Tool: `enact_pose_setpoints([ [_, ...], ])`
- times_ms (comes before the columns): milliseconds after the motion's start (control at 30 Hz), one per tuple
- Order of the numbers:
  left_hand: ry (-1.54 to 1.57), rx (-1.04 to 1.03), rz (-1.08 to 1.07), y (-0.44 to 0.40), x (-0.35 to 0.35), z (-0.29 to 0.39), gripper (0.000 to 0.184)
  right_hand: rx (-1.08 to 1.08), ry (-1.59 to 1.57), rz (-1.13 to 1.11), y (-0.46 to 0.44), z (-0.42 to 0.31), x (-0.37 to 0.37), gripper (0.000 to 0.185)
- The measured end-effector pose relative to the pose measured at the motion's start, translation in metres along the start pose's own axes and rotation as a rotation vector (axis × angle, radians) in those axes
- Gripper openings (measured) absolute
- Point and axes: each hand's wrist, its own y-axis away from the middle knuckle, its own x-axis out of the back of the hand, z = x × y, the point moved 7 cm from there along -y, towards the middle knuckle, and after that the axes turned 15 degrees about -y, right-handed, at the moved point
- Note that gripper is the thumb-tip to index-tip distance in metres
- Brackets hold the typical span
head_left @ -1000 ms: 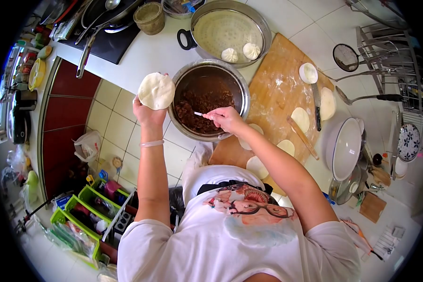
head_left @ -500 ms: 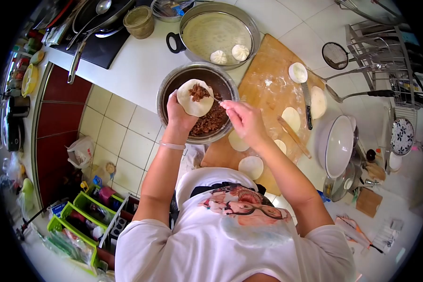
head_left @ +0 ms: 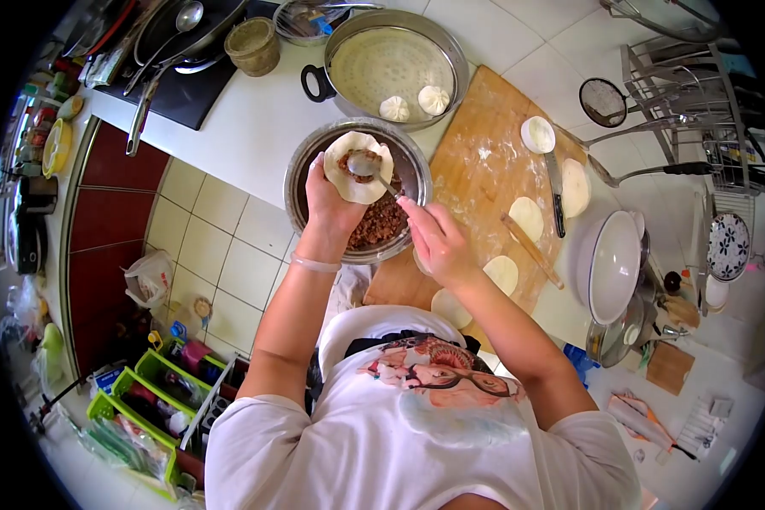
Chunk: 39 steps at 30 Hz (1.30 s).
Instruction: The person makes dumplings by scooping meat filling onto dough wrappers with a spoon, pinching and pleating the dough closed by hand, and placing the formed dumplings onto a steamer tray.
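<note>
My left hand holds a round dough wrapper over the metal bowl, which contains brown minced filling. Some filling lies in the middle of the wrapper, and the head of a metal spoon presses on it. The spoon's handle is pinched in my right hand, to the right of the bowl. Two pleated buns sit in the round steamer pan behind the bowl.
A wooden board carries flat dough rounds, a rolling pin, a knife and a small white bowl. Farther right stand a large white basin and a dish rack. A pan is at the back left.
The wrapper came over the bowl from the left and received filling from the spoon. Since the middle frame, the spoon head has moved onto that filling.
</note>
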Motion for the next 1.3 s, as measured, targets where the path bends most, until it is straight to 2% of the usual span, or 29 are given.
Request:
enact_pose_setpoints([
  [167, 0.021, -0.036, -0.063, -0.006, -0.006, 0.002, 0.054, -0.044, 0.001, -0.082, 0.000, 0.000, -0.003, 0.041],
  [267, 0.027, -0.034, -0.077, 0.000, -0.014, 0.007, 0.053, -0.093, -0.183, -0.018, -0.007, 0.003, -0.001, 0.035],
  [333, 0.030, -0.032, -0.093, 0.002, -0.012, 0.009, 0.053, -0.123, -0.414, 0.074, -0.018, 0.004, 0.003, 0.027],
  [367, 0.049, -0.043, -0.092, -0.002, -0.005, 0.011, 0.054, -0.128, -0.419, 0.077, -0.020, 0.004, 0.002, 0.027],
  [433, 0.050, -0.114, -0.151, -0.012, 0.013, 0.021, 0.056, -0.450, -0.738, 0.086, -0.017, 0.025, -0.006, 0.023],
  [467, 0.052, -0.116, -0.103, -0.018, 0.031, 0.024, 0.054, -0.461, -0.741, 0.086, -0.019, 0.025, -0.002, 0.023],
  [533, -0.021, -0.201, 0.080, -0.012, 0.046, 0.043, 0.053, -0.662, -0.900, 0.068, -0.014, 0.042, -0.011, 0.022],
  [600, -0.023, -0.239, 0.122, -0.011, 0.057, 0.057, 0.052, -0.786, -0.961, 0.048, -0.004, 0.061, -0.026, 0.021],
  [667, -0.004, -0.222, 0.113, -0.008, 0.061, 0.064, 0.056, -0.704, -0.755, -0.151, 0.017, 0.079, -0.066, 0.019],
  [700, -0.005, -0.221, 0.115, -0.006, 0.060, 0.065, 0.056, -0.731, -0.542, -0.295, 0.019, 0.072, -0.072, 0.018],
  [800, 0.011, -0.244, 0.137, 0.000, 0.065, 0.071, 0.060, -0.519, -0.528, -0.334, 0.026, 0.061, -0.094, 0.019],
  [933, 0.014, -0.252, 0.119, 0.000, 0.070, 0.072, 0.059, -0.544, -0.618, -0.364, 0.030, 0.055, -0.104, 0.018],
  [1000, 0.008, -0.259, 0.122, 0.000, 0.071, 0.073, 0.060, -0.693, -0.649, -0.466, 0.034, 0.060, -0.108, 0.018],
  [1133, 0.030, -0.250, 0.107, 0.001, 0.071, 0.073, 0.059, -0.719, -0.803, -0.376, 0.044, 0.073, -0.118, 0.018],
  [1200, 0.031, -0.256, 0.114, -0.001, 0.074, 0.075, 0.059, -1.301, -1.155, -0.399, 0.068, 0.081, -0.124, 0.019],
  [1233, 0.013, -0.265, 0.115, -0.004, 0.079, 0.077, 0.059, -1.300, -1.156, -0.398, 0.066, 0.079, -0.121, 0.019],
  [1300, -0.006, -0.271, 0.110, -0.008, 0.082, 0.079, 0.059, -1.456, -1.281, -0.295, 0.070, 0.078, -0.115, 0.021],
])
